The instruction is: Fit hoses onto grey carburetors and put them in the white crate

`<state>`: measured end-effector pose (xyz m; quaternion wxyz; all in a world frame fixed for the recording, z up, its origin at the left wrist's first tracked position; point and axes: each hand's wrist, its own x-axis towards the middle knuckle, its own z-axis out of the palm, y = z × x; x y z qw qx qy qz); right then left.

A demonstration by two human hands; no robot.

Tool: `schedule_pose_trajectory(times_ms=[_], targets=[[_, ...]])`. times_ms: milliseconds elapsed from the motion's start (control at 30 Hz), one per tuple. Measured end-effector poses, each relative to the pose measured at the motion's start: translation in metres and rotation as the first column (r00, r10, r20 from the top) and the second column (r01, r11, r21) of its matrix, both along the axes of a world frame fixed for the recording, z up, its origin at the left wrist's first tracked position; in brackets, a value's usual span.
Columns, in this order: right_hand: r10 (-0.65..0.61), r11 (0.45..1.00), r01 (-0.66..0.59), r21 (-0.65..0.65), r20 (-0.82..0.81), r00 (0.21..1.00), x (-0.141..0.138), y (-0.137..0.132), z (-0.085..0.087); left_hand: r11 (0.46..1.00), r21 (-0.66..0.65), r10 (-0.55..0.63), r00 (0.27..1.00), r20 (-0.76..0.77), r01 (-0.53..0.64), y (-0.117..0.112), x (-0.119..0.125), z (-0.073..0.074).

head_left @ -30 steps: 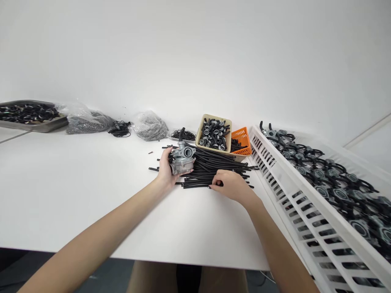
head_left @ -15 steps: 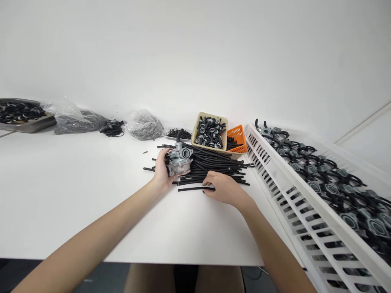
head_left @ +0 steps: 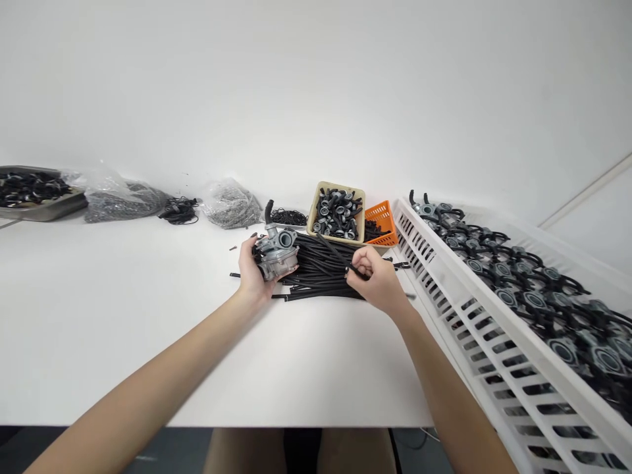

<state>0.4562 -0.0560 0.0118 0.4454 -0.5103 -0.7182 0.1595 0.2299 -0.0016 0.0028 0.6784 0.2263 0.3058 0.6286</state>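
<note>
My left hand (head_left: pixel 253 275) grips a grey metal carburetor (head_left: pixel 275 253) with a short black hose on its top, held just above the white table (head_left: pixel 148 316). My right hand (head_left: pixel 375 280) is closed in a pinch on one black rubber tube (head_left: pixel 336 253), lifted at a slant over the pile of black tubes (head_left: pixel 320 276) that lies between the two hands.
Behind the pile stand a beige bin of black-and-grey fittings (head_left: pixel 338 212) and an orange basket (head_left: pixel 381 222). A long white slotted crate of carburetors (head_left: pixel 518 289) runs along the right. Plastic bags of small parts (head_left: pixel 232 203) and a grey tray (head_left: pixel 34 196) sit at the back left.
My right hand has picked one tube off the table and lifted it over the pile. My left hand has raised the carburetor slightly and shifted it left.
</note>
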Motion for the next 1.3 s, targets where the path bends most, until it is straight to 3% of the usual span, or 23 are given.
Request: schedule_pose_trajectory(times_ms=[200,400,500,567,633,700,800,900,1000,1100,1167,1300], targets=[[0.087,0.991,-0.03,0.133,-0.438,0.895,-0.008,0.004,0.002,1.0,0.017,-0.002,1.0,0.003,0.002,-0.001,0.003,-0.003],[0.149,0.988,-0.094,0.124,-0.581,0.8,-0.012,0.003,0.0,1.0,0.008,-0.007,1.0,0.006,0.007,-0.003,0.007,-0.006],[0.206,0.978,-0.191,0.08,-0.479,0.853,-0.016,0.001,-0.001,1.0,0.015,-0.011,1.0,-0.015,0.011,-0.003,0.008,-0.006],[0.202,0.979,-0.201,0.032,-0.292,0.935,-0.018,0.0,-0.002,1.0,-0.002,-0.005,1.0,-0.014,0.005,-0.003,0.008,-0.006],[0.102,0.995,-0.102,0.02,-0.026,0.994,-0.018,0.001,-0.005,1.0,-0.018,0.007,1.0,-0.008,-0.007,-0.003,0.008,-0.005],[-0.018,1.0,0.017,0.006,0.168,0.986,-0.016,0.001,-0.008,1.0,-0.018,0.017,1.0,-0.005,-0.017,-0.003,0.008,-0.005],[-0.025,0.982,0.065,-0.179,0.219,0.975,-0.014,0.0,-0.012,1.0,-0.01,0.02,1.0,-0.014,-0.02,-0.003,0.007,-0.005],[0.075,0.944,-0.002,-0.33,0.207,0.976,-0.017,-0.005,-0.013,1.0,-0.019,0.011,1.0,-0.025,-0.012,-0.003,0.008,-0.006],[0.186,0.917,-0.137,-0.375,0.096,0.978,-0.025,-0.007,-0.012,0.999,-0.044,0.009,1.0,-0.026,-0.01,-0.005,0.009,-0.006],[0.145,0.931,-0.196,-0.308,-0.181,0.973,-0.031,-0.005,-0.01,0.999,-0.048,0.009,1.0,-0.019,-0.01,-0.007,0.01,-0.006],[0.115,0.944,-0.213,-0.252,-0.353,0.929,-0.035,-0.003,-0.01,0.999,-0.032,0.005,1.0,-0.011,-0.005,-0.008,0.012,-0.007],[0.165,0.933,-0.29,-0.215,-0.46,0.872,-0.042,-0.003,-0.013,0.999,-0.007,0.052,0.998,-0.017,-0.052,-0.01,0.015,-0.007]])
